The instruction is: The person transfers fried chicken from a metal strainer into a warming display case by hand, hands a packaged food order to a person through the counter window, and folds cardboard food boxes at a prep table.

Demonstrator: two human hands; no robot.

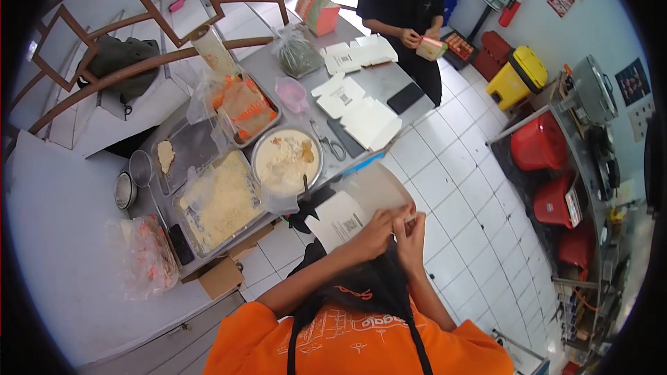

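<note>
Close to my body, a partly unfolded paper food box [338, 222] with a printed code on one panel is held in my two hands. My left hand [377, 231] closes around its near edge. Beside it, my right hand [410, 235] pinches the same edge at the corner, fingertips close together. The box's curved grey panel [375, 186] leans toward the table. On the table beyond lie more flat opened boxes [372, 123], and scissors [334, 144] rest beside a bowl of flour-like powder [288, 160].
A tray of pale crumbs [224, 201], a plastic-lined orange package [243, 107] and a pink cup [292, 94] stand on the metal table [156, 198]. A dark phone [405, 98] lies at its edge. Across the table, a person [403, 21] holds a small box. Red buckets [540, 140] line the right.
</note>
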